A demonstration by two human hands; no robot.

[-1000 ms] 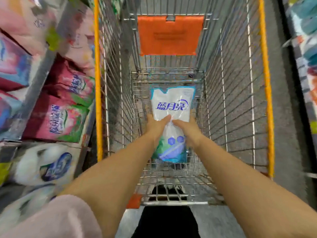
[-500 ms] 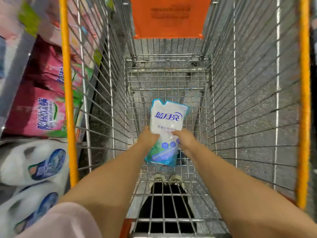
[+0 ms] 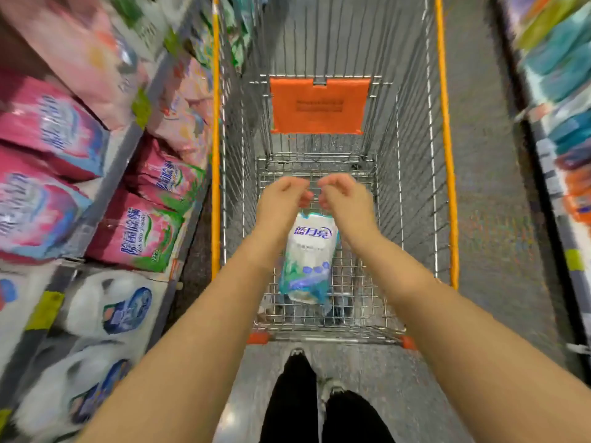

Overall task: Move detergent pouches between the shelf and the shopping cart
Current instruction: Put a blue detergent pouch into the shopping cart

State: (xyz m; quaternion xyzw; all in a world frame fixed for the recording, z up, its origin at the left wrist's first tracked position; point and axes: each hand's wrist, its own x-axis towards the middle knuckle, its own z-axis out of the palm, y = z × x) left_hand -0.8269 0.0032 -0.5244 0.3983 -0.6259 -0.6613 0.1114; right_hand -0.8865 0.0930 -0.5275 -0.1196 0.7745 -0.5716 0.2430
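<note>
Now, pouch: the white and blue detergent pouch [image 3: 308,257] lies flat on the wire floor of the shopping cart [image 3: 412,193], at the centre of the frame, its printed top pointing up the frame.
Pouch to hands: it sits below both hands and between the two forearms; whether either hand touches its top edge cannot be told through the blur.
Left hand: the left hand [image 3: 283,198] hangs just above the pouch's top left corner, fingers curled loosely inward, holding nothing.
Right hand: the right hand [image 3: 343,196] mirrors it just beside, fingers loosely bent, also empty.
Cart: an orange flap [image 3: 319,105] hangs at its far end, upper centre.
Shelf: the shelf [image 3: 105,187] fills the left of the frame with pink bags [image 3: 140,235] and white jugs [image 3: 108,305].
</note>
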